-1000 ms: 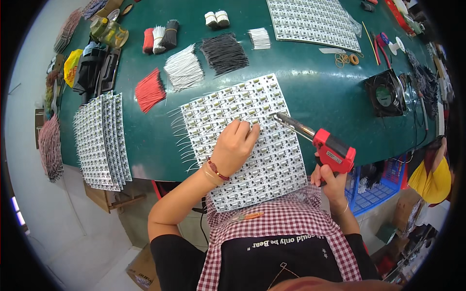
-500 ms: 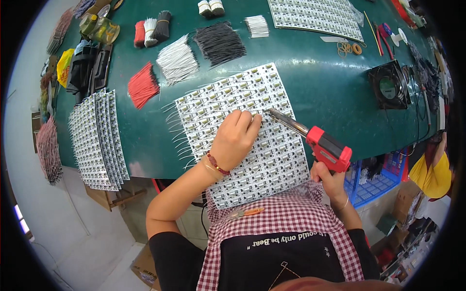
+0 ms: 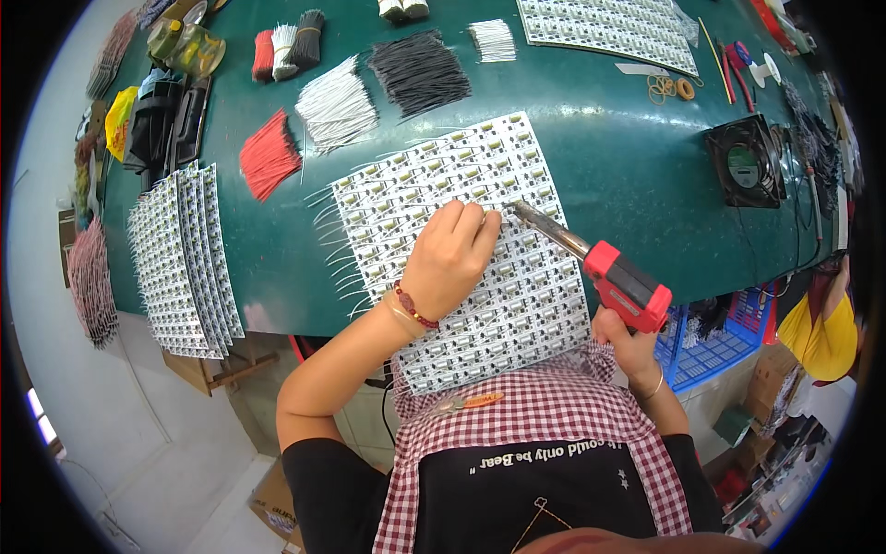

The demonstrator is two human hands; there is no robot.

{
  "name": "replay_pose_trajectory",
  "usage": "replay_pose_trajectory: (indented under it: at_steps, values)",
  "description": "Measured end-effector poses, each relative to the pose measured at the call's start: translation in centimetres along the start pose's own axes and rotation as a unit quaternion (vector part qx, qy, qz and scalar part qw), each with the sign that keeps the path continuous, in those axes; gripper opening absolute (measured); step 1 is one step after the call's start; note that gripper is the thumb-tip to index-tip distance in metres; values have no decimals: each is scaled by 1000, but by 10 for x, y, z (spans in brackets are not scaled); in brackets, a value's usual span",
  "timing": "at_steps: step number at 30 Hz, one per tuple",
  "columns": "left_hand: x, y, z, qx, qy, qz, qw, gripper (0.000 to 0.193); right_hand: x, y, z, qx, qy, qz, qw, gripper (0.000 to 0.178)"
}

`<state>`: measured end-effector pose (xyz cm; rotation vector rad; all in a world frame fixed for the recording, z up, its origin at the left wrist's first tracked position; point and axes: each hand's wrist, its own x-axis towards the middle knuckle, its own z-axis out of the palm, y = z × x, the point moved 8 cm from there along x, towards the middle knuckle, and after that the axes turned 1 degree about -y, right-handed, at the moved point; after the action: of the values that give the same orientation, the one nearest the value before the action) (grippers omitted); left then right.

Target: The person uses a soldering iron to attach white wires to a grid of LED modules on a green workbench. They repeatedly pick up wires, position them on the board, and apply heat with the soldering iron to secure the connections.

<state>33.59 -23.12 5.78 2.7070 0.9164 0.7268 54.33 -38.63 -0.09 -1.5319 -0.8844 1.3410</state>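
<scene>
A white circuit board panel (image 3: 517,277), covered with rows of small components, lies in front of me, its near edge against my checked apron. White wires (image 3: 346,249) stick out along its left side and lie over its upper rows. My left hand (image 3: 457,245) rests on the panel with fingers pinched together; what is between the fingertips is too small to make out. In my right hand (image 3: 628,342) is a red and black soldering gun (image 3: 628,286). Its metal tip meets the panel just right of my left fingertips.
Piles of red wires (image 3: 271,155), white wires (image 3: 337,104) and black wires (image 3: 420,74) lie beyond the panel on the green table (image 3: 637,166). Stacked panels (image 3: 175,268) sit at the left, another panel (image 3: 614,32) at the back. A black fan (image 3: 744,162) stands at the right.
The view has shifted slightly, so the table things sit a little higher. Both hands keep nearly the same place, the soldering gun's tip still beside the left fingertips.
</scene>
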Motion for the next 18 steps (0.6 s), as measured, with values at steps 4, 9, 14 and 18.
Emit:
replay_pose_trajectory:
  at_steps: [4, 9, 14, 18]
  values:
    - [0, -1, 2, 4, 1, 6, 1000, 28, 0, -6, -1, -3, 30, -23, 999, 19]
    - [0, 1, 0, 42, -3, 13, 999, 28, 1, -20, 7, 23, 9, -25, 999, 13]
    - [0, 6, -7, 71, 15, 29, 997, 27, -1, -24, 6, 43, 2, -36, 998, 16]
    - [-2, 7, -4, 42, 14, 37, 998, 26, -6, -19, 7, -15, -11, -43, 999, 39]
